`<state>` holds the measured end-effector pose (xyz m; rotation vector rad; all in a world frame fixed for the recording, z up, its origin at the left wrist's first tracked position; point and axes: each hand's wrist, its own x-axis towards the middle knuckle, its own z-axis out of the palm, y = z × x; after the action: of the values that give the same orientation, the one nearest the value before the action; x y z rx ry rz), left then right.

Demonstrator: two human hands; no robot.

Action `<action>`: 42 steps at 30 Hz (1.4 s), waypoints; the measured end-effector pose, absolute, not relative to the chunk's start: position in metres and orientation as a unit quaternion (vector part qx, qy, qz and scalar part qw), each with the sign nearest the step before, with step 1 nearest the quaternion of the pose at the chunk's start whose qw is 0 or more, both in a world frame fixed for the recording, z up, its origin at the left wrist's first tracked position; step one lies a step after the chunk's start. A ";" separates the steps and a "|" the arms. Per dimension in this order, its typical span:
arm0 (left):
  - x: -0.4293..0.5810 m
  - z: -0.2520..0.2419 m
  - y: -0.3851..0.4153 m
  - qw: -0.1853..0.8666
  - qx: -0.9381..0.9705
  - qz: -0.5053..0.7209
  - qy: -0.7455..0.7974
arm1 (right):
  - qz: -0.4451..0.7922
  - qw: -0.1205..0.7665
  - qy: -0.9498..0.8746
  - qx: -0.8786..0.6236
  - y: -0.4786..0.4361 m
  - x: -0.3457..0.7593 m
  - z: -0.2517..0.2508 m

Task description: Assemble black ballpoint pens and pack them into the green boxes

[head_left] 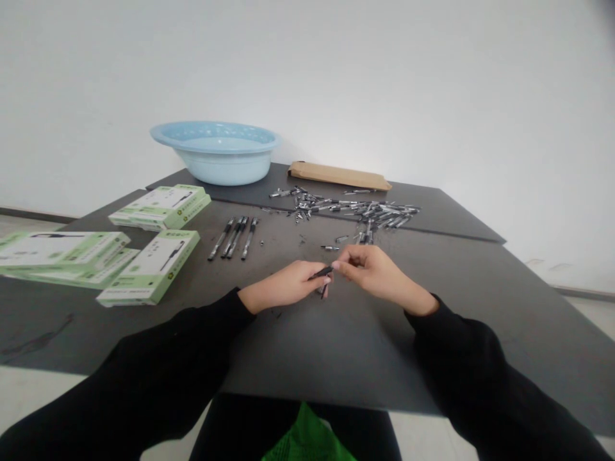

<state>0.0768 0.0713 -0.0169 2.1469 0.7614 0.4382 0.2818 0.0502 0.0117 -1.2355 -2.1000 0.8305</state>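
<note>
Both hands meet over the middle of the dark table [336, 346]. My left hand [283, 285] is closed round a small black pen part [323, 273], with another dark piece poking down below its fingers. My right hand [372, 269] pinches the other end of that part with thumb and fingertips. Beyond the hands lies a loose pile of pen parts [355, 211], silver and black. To the left of the pile, several assembled black pens [234, 237] lie side by side.
Green and white boxes [151, 266] lie on the table's left side, some stacked. A light blue basin [216, 150] stands at the back, with a flat brown envelope [339, 175] to its right. A white wall rises behind the table.
</note>
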 end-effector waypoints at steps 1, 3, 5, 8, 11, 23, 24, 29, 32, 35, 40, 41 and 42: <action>0.077 -0.017 0.071 0.399 0.849 0.171 0.302 | 0.294 0.279 -0.784 -0.471 0.050 0.282 0.012; 0.077 -0.018 0.071 0.401 0.847 0.173 0.303 | 0.307 0.286 -0.781 -0.462 0.049 0.281 0.013; 0.077 -0.018 0.071 0.404 0.845 0.178 0.304 | 0.354 0.294 -0.775 -0.432 0.049 0.281 0.014; 0.077 -0.018 0.071 0.403 0.846 0.178 0.301 | 0.357 0.286 -0.775 -0.435 0.049 0.281 0.013; 0.077 -0.019 0.071 0.402 0.848 0.175 0.298 | 0.290 0.262 -0.782 -0.485 0.049 0.280 0.011; 0.078 -0.020 0.072 0.392 0.852 0.169 0.304 | 0.282 0.245 -0.788 -0.489 0.049 0.281 0.012; 0.078 -0.020 0.072 0.391 0.851 0.169 0.306 | 0.277 0.243 -0.791 -0.489 0.049 0.281 0.012; 0.077 -0.020 0.072 0.396 0.848 0.174 0.305 | 0.361 0.280 -0.774 -0.439 0.046 0.281 0.016; 0.076 -0.020 0.072 0.398 0.849 0.172 0.302 | 0.364 0.283 -0.766 -0.448 0.047 0.282 0.016; 0.076 -0.019 0.072 0.396 0.850 0.167 0.304 | 0.335 0.282 -0.765 -0.472 0.050 0.282 0.013; 0.077 -0.018 0.071 0.389 0.852 0.168 0.308 | 0.293 0.272 -0.774 -0.491 0.049 0.278 0.012; 0.077 -0.018 0.071 0.386 0.852 0.168 0.310 | 0.292 0.274 -0.772 -0.493 0.048 0.277 0.012; 0.077 -0.018 0.071 0.383 0.852 0.168 0.314 | 0.291 0.277 -0.770 -0.496 0.047 0.277 0.012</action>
<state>0.0772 0.0706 -0.0176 2.1737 0.8016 0.4286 0.2765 0.0475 0.0115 -1.3330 -2.0668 0.7805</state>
